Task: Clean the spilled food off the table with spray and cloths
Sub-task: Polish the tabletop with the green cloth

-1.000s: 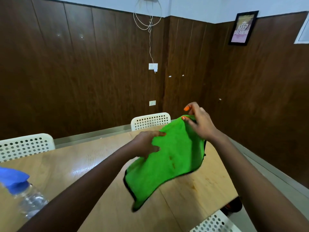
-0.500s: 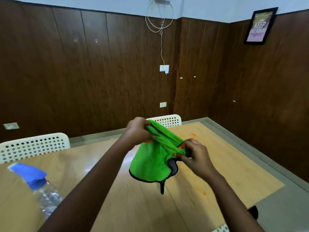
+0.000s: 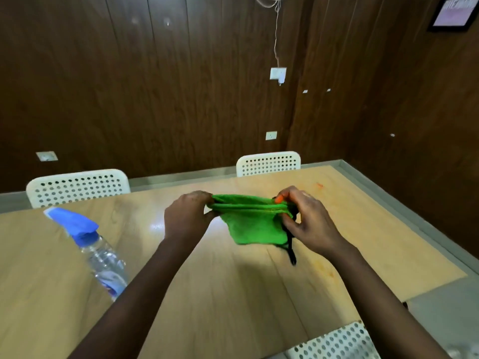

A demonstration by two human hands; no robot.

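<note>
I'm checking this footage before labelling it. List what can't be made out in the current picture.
- Head view: the framed poster is cut off by the top and right edges; its text is unreadable.
- The spray bottle base is hidden behind the left forearm; its label is blurred.
- The green cloth is bunched between the left hand and right hand, so any stains inside the folds are hidden.
- The orange smears on the table are too faint to identify.

No text I can read. The framed picture (image 3: pixel 452 12) on the wall, high beyond my right hand (image 3: pixel 307 221), is cut off and blurred. The label on the spray bottle (image 3: pixel 103 257), left of my left hand (image 3: pixel 188 216), is illegible.
</note>
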